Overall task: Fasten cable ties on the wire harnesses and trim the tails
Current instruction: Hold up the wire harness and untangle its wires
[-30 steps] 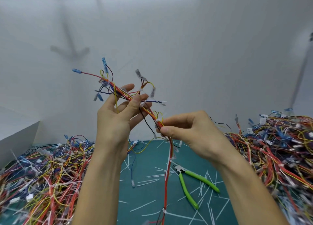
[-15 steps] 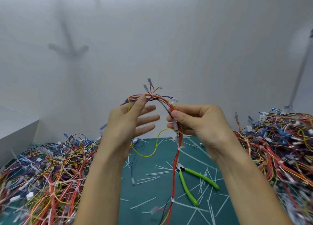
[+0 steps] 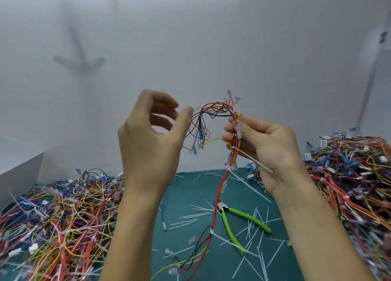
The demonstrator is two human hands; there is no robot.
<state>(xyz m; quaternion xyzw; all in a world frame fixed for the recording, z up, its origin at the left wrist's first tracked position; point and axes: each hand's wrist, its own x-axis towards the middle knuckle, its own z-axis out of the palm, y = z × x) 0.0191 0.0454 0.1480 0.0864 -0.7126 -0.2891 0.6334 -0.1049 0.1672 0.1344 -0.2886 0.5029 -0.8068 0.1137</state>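
Note:
My right hand [image 3: 264,151] grips a multicoloured wire harness [image 3: 220,187] raised over the green mat. The harness's upper end arches left, and blue terminals dangle from it. White cable ties sit on the bundle, and one long untrimmed tail [image 3: 251,159] sticks out across my right palm. Another tie with a tail [image 3: 224,238] sits lower on the red strand. My left hand [image 3: 152,141] hovers just left of the wire loop with fingers loosely curled, holding nothing. Green-handled cutters [image 3: 239,221] lie on the mat under the harness.
Large heaps of wire harnesses lie at the left [image 3: 59,217] and right [image 3: 349,175] of the green mat [image 3: 182,198]. Several cut white tie tails are scattered over the mat. A white wall stands behind, and a white box edge [image 3: 19,170] at the far left.
My left hand has let go of the harness's upper end and opened. The freed end now droops left in a loop. My right hand keeps its grip and has shifted right.

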